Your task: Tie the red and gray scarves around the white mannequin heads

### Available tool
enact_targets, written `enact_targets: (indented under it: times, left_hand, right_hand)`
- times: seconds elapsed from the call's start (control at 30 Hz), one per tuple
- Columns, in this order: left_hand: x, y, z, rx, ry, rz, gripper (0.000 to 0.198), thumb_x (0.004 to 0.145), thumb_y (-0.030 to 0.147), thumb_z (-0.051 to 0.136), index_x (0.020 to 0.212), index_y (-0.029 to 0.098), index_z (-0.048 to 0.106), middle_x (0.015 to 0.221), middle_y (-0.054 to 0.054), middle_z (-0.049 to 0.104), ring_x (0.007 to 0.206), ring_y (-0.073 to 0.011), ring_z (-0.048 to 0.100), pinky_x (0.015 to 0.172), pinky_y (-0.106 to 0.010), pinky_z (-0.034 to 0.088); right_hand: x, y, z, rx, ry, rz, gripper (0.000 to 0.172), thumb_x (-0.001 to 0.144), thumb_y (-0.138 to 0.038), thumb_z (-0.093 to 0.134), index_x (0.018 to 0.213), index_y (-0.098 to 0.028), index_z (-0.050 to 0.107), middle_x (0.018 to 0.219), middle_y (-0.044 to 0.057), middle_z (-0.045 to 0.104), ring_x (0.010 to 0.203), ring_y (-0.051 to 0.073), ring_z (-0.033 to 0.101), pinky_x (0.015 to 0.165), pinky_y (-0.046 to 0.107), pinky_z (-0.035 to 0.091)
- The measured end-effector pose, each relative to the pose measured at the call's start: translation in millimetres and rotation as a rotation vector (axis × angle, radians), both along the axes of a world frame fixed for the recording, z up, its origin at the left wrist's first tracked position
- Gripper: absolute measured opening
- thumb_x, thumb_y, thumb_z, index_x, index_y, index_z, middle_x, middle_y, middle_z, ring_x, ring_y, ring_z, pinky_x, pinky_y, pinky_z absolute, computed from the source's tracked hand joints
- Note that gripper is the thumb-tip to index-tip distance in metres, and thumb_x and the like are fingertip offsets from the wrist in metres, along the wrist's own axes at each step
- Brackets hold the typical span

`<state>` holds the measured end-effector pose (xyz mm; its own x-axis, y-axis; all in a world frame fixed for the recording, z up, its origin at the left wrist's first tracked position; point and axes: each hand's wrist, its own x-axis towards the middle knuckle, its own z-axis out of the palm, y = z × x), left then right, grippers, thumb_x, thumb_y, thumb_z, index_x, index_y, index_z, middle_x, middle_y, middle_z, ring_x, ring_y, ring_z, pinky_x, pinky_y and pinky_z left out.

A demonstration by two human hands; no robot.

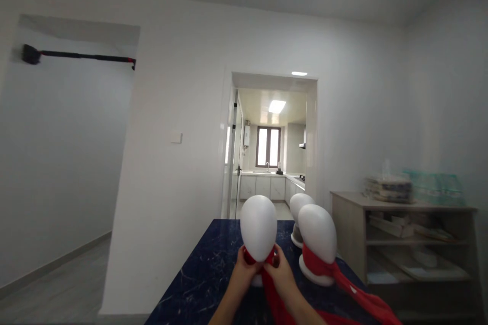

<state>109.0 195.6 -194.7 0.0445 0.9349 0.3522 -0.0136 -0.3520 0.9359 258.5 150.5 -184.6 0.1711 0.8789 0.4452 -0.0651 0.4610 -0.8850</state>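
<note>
A white mannequin head (pixel 258 223) stands upright on the dark blue marbled table (pixel 202 269). Red cloth, a scarf (pixel 273 297), wraps its neck, and a loose length hangs down toward me between my forearms. My left hand (pixel 244 266) is closed on the scarf at the left of the neck. On the right side of the neck, my right hand (pixel 280 269) grips the scarf too, thumbs of both hands near the front under the chin. Fingers behind the neck are hidden.
To the right, a second white mannequin head (pixel 318 233) wears a red scarf (pixel 362 292) trailing to the table edge. Behind it stands a third head (pixel 301 208). A wooden shelf unit (pixel 348 233) holds boxes and bottles. Beyond the table, a doorway opens onto a kitchen.
</note>
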Motion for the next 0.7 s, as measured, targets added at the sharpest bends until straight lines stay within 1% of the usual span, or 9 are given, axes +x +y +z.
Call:
enact_targets:
  times: [0.07,0.13,0.23,0.33,0.43,0.47,0.53,0.57,0.7]
  left_hand:
    - [-9,6,-23.4,-0.021,0.03,-0.014,0.113,0.058,0.055,0.092,0.146,0.01,0.037,0.143,-0.028,0.063,0.131,-0.0347,0.065,0.113,-0.039,0.049]
    - [-16,5,-39.9,-0.029,0.08,-0.044,0.109,0.061,0.057,0.09,0.145,0.011,0.039,0.142,-0.026,0.065,0.13,-0.0339,0.066,0.114,-0.039,0.049]
    - [-19,-2,-46.0,-0.009,0.108,-0.072,0.093,0.069,0.052,0.086,0.143,0.014,0.045,0.144,-0.023,0.065,0.132,-0.0326,0.065,0.115,-0.039,0.048]
    - [-16,-7,-38.0,-0.039,0.068,-0.06,0.071,0.076,0.037,0.079,0.138,0.016,0.052,0.147,-0.021,0.064,0.134,-0.03,0.063,0.114,-0.036,0.049]
    - [-17,-12,-28.3,-0.117,0.196,0.15,0.043,0.086,0.025,0.061,0.128,0.017,0.057,0.142,-0.017,0.067,0.132,-0.0249,0.064,0.109,-0.032,0.05]
    - [-18,-15,-25.9,-0.139,0.264,0.233,0.035,0.088,0.022,0.056,0.123,0.016,0.058,0.137,-0.017,0.069,0.128,-0.0249,0.066,0.107,-0.033,0.05]
    - [-22,-19,-22.4,-0.165,0.368,0.325,0.023,0.09,0.02,0.049,0.11,0.017,0.061,0.122,-0.016,0.074,0.117,-0.0263,0.069,0.103,-0.037,0.051]
    - [-23,-22,-21.3,-0.171,0.388,0.32,0.02,0.09,0.019,0.047,0.102,0.018,0.062,0.114,-0.014,0.076,0.11,-0.0264,0.07,0.099,-0.038,0.052]
    - [-22,-27,-19.0,-0.212,0.388,0.176,0.024,0.088,0.019,0.042,0.084,0.021,0.066,0.084,-0.009,0.078,0.075,-0.0221,0.072,0.071,-0.032,0.053]
  right_hand:
    - [-2,8,-30.0,-0.047,0.064,0.076,0.075,0.062,-0.028,0.078,0.134,-0.025,0.057,0.089,-0.001,0.074,0.088,0.025,0.071,0.086,0.04,0.055]
    - [4,7,-54.5,-0.091,0.096,0.139,0.075,0.061,-0.027,0.077,0.134,-0.026,0.058,0.085,-0.003,0.071,0.082,0.023,0.07,0.081,0.038,0.055]
    - [16,-1,-71.9,-0.13,0.115,0.173,0.073,0.065,-0.03,0.076,0.136,-0.026,0.056,0.088,-0.002,0.07,0.079,0.022,0.07,0.074,0.036,0.055]
    - [24,-9,-71.4,-0.122,0.001,0.082,0.049,0.073,-0.034,0.07,0.12,-0.024,0.06,0.086,0.001,0.073,0.079,0.025,0.072,0.074,0.037,0.056]
    - [25,-16,-65.1,-0.09,-0.226,-0.075,0.014,0.081,-0.032,0.061,0.092,-0.024,0.06,0.076,0.002,0.073,0.073,0.025,0.07,0.073,0.037,0.052]
    - [24,-18,-62.9,-0.078,-0.295,-0.106,0.008,0.083,-0.031,0.057,0.085,-0.024,0.06,0.074,0.002,0.073,0.073,0.024,0.07,0.073,0.037,0.051]
    - [21,-21,-58.2,-0.066,-0.405,-0.127,0.013,0.086,-0.031,0.054,0.078,-0.024,0.06,0.075,0.003,0.073,0.075,0.024,0.07,0.073,0.036,0.05]
    - [19,-23,-55.4,-0.062,-0.448,-0.126,0.015,0.087,-0.031,0.053,0.076,-0.024,0.061,0.075,0.003,0.074,0.075,0.024,0.069,0.073,0.035,0.049]
    - [18,-34,-38.8,-0.07,-0.628,-0.19,0.021,0.088,-0.034,0.053,0.076,-0.022,0.067,0.084,0.008,0.076,0.083,0.026,0.07,0.079,0.037,0.049]
